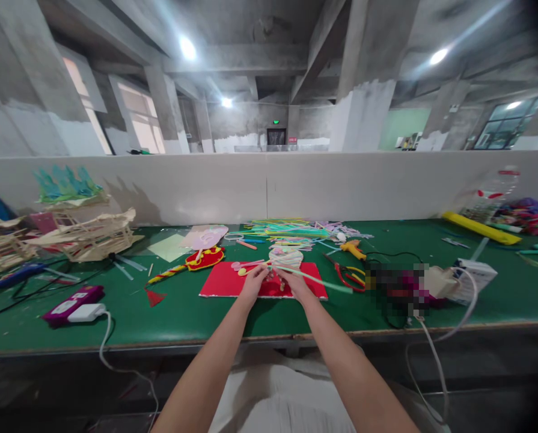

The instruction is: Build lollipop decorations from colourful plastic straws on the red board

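Note:
My left hand (253, 282) and my right hand (292, 281) meet over a red board (223, 279) lying on the green table. Fingers of both are bent together around something small that I cannot make out. A pale green strip (325, 282) runs out from my right hand toward the right, past the board's edge. Pink and yellow round pieces (241, 271) rest on the board just left of my fingers. Behind my hands sits a pale, patterned rounded piece (288, 257).
Colored strips (287, 228) lie along the back. Scissors (350, 276) and a yellow-orange glue gun (353, 249) are on the right, with cables. A red-yellow ornament (205, 258), a purple power strip (73, 305) and wooden stick models (88, 236) are on the left.

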### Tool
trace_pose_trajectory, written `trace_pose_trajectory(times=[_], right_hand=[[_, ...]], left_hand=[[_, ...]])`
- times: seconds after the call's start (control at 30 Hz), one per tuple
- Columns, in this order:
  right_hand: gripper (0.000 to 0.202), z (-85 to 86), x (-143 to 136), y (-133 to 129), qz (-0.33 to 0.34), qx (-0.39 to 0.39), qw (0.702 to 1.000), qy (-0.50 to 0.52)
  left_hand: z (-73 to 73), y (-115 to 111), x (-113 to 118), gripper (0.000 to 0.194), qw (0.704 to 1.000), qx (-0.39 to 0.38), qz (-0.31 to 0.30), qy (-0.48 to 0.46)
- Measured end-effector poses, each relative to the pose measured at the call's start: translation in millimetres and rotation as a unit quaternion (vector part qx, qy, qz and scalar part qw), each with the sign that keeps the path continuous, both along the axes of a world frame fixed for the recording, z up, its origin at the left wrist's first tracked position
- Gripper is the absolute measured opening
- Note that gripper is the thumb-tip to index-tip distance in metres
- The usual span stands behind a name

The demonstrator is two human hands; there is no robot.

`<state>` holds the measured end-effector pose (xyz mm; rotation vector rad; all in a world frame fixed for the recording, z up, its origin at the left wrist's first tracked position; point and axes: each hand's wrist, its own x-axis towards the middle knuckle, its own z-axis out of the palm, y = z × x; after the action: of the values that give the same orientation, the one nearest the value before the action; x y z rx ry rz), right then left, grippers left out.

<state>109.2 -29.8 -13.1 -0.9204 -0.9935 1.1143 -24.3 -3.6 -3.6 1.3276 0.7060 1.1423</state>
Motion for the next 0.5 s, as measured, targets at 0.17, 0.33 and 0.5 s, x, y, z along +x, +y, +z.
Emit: trace_pose_trajectory(times=[0.17, 0.33, 0.5], right_hand=[[0.030, 0.5, 1.2, 0.6, 0.000, 0.000, 1.000, 0.010], [0.028, 0.1, 1.4, 2.2, -0.006, 0.000, 1.000, 0.011], [0.027, 0.8, 1.0, 1.8, -0.003, -0.003, 1.000, 0.016]], left_hand=[[0.1, 0.0, 0.5, 0.026, 0.999, 0.014, -0.020, 0.023], [1.0, -1.5, 0.9, 0.025, 0.997, 0.045, -0.041, 0.051], [-2.2, 0.8, 0.5, 0.025, 0.999, 0.020, -0.023, 0.014]])
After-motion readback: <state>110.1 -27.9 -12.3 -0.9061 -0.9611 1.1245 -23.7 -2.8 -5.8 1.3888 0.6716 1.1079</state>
